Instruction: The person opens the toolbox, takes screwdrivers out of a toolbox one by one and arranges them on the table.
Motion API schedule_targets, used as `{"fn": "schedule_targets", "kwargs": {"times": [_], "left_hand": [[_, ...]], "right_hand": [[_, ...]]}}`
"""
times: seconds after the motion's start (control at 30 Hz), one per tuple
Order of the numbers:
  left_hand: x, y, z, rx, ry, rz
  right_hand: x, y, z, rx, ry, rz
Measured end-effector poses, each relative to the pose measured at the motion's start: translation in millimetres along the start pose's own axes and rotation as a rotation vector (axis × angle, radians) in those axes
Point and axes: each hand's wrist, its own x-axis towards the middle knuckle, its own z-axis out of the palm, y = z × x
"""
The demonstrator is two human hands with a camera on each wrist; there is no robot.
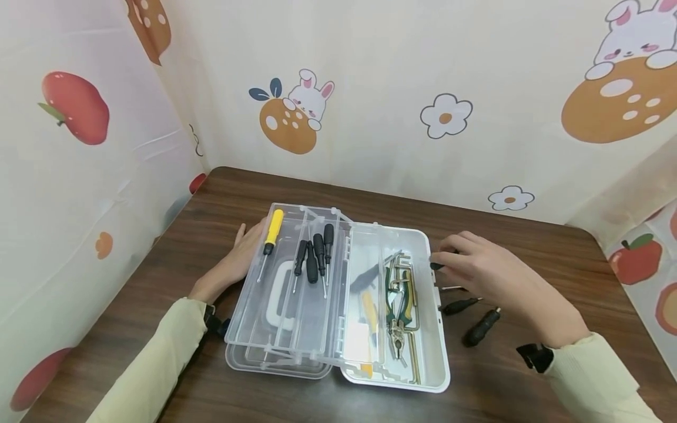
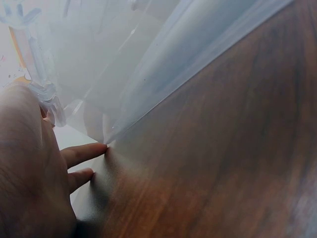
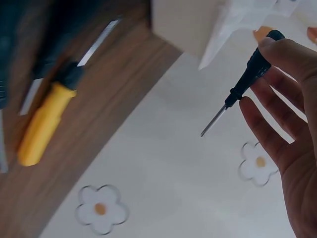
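An open toolbox stands on the table, its white base (image 1: 441,367) on the right and a clear plastic tray (image 1: 317,305) on the left. My left hand (image 1: 238,258) rests at the tray's left side; in the left wrist view its visible fingers (image 2: 86,151) are straight and touch near the tray's lower edge, the rest partly hidden. Just right of the base, my right hand (image 1: 483,264) pinches a small black screwdriver (image 3: 252,69) by its handle, its bare tip pointing away. The tray holds a yellow screwdriver (image 1: 275,226) and several black screwdrivers (image 1: 312,264).
Pliers (image 1: 404,302) and brass-coloured hex keys (image 1: 414,358) lie in the base. Black screwdrivers (image 1: 481,328) lie on the wooden table (image 1: 497,393) near my right hand. Another yellow-handled screwdriver (image 3: 44,124) shows there in the right wrist view. A patterned curtain (image 1: 381,117) hangs behind.
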Motion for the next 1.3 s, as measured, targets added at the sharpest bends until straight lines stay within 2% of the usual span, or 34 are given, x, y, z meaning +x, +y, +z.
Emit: {"fn": "schedule_targets", "kwargs": {"times": [0.13, 0.3, 0.57, 0.77, 1.07, 1.2, 1.3], "left_hand": [[-0.6, -0.9, -0.1, 0.011, -0.008, 0.010], [0.0, -0.5, 0.3, 0.011, -0.012, 0.014], [0.4, 0.9, -0.5, 0.013, -0.002, 0.026], [-0.8, -0.9, -0.3, 0.018, -0.006, 0.031], [1.2, -0.1, -0.8, 0.013, -0.013, 0.033], [1.3, -0.3, 0.1, 0.016, -0.006, 0.033], [1.9, -2.3, 1.4, 0.022, -0.009, 0.020]], "right_hand": [[-24.6, 0.4, 7.4, 0.015, 0.012, 0.046], [-51.2, -4.2, 21.1, 0.024, 0.013, 0.068], [-80.4, -12.6, 37.9, 0.065, -0.014, 0.109], [-88.2, -17.4, 48.6, 0.047, -0.046, 0.149], [-87.3, -22.7, 55.2, 0.048, -0.044, 0.204], [-86.7, -24.4, 55.8, 0.069, -0.078, 0.279], [-85.0, -26.5, 55.1, 0.093, -0.141, 0.357]]}}
